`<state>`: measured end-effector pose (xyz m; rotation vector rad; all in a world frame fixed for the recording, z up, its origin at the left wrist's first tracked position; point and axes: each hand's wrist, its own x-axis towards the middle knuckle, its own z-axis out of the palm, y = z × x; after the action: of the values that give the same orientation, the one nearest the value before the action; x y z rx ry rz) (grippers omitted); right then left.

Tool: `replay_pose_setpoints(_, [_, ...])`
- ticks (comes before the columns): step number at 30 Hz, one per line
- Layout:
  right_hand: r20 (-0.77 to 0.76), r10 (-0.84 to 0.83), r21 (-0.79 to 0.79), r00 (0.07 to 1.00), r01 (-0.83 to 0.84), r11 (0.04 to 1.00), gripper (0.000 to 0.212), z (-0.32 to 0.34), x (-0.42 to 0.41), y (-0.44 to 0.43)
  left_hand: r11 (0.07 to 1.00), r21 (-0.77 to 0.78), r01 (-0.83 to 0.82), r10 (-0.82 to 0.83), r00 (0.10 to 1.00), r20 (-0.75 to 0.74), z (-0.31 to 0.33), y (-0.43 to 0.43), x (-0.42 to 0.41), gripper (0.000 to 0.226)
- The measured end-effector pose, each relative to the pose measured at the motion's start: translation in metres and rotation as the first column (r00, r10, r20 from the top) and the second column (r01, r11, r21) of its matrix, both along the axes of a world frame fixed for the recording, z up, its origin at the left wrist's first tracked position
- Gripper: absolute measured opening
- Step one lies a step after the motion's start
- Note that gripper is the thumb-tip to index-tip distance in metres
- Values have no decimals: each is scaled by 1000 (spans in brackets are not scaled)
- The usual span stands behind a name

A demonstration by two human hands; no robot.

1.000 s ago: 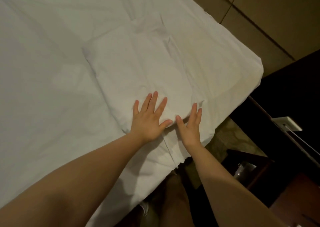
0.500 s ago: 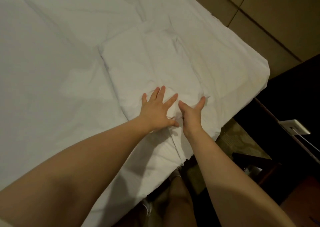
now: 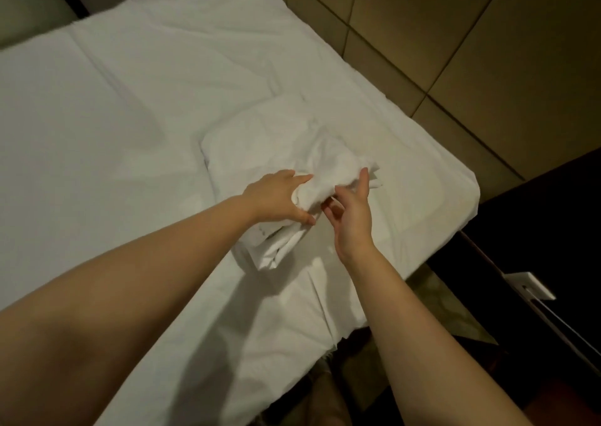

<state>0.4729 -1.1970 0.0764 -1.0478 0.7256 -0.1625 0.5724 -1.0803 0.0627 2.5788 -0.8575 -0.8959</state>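
The white cloth (image 3: pixel 328 165) lies bunched near the right corner of the bed (image 3: pixel 130 126). The left hand (image 3: pixel 276 198) closes its grip around the cloth's near end; the right hand (image 3: pixel 353 211), grip wide, touches it with straight fingers.

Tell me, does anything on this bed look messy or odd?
Only the white cloth on the bed: it is bunched where the left hand grips it, not flat. Nothing looks spilled or torn.
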Motion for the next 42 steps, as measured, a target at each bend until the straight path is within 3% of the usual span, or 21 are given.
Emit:
replay_pose_setpoints(2, [22, 60, -35, 998, -59, 998, 70, 7, 15, 0, 1000, -21, 11, -12, 999, -42, 20, -1, 24, 70])
replay_pose_setpoints(7, [48, 341, -134, 939, -333, 934, 70, 16, 59, 5, 985, 169, -43, 84, 967, -242, 46, 9, 81, 40])
replay_pose_setpoints(10, [23, 528, -213, 849, -512, 832, 63, 12, 85, 4, 976, 102, -192, 216, 919, -331, 48, 24, 103, 35])
replay_pose_setpoints(13, [-73, 647, -417, 759, -613, 671, 62, -1, 108, 6, 929, -33, -368, 334, 874, -353, 47, 25, 121, 28])
replay_pose_setpoints(15, [-209, 689, -567, 694, -660, 493, 60, -9, 128, 3, 901, -72, -429, 385, 863, -327, 48, 20, 133, 28])
replay_pose_setpoints(17, [-312, 683, -655, 660, -670, 348, 61, -17, 153, -3, 913, -22, -408, 396, 895, -206, 51, 15, 144, 32])
replay_pose_setpoints(21, [-465, 598, -650, 653, -710, 271, 71, -33, 200, 1, 878, 196, -437, 431, 899, 74, 61, 9, 150, 42])
replay_pose_setpoints(24, [-551, 565, -623, 614, -753, 211, 71, -45, 222, 23, 801, 366, -474, 486, 871, 64, 64, 13, 129, 74])
replay_pose_setpoints(27, [-578, 479, -623, 661, -736, 265, 67, -54, 250, 31, 762, 466, -450, 457, 883, 105, 51, 20, 103, 106])
replay_pose_setpoints(29, [-607, 421, -643, 674, -728, 238, 65, -58, 262, 27, 752, 446, -485, 453, 872, 185, 32, 26, 100, 113])
replay_pose_setpoints(32, [-653, 408, -676, 638, -734, 66, 65, -64, 262, 26, 764, 370, -529, 520, 844, 133, 12, 43, 106, 110])
replay_pose_setpoints(36, [-553, 480, -822, 681, -541, -180, 54, -58, 258, 40, 825, 181, -536, 532, 844, 75, -1, 77, 108, 76])
replay_pose_setpoints(40, [-531, 679, -847, 508, -285, -449, 45, -44, 259, 53, 881, 7, -473, 473, 881, 10, -4, 98, 118, 60])
replay_pose_setpoints(42, [-532, 706, -844, 467, -231, -483, 49, -38, 260, 51, 898, -62, -435, 435, 900, -15, -2, 104, 122, 57])
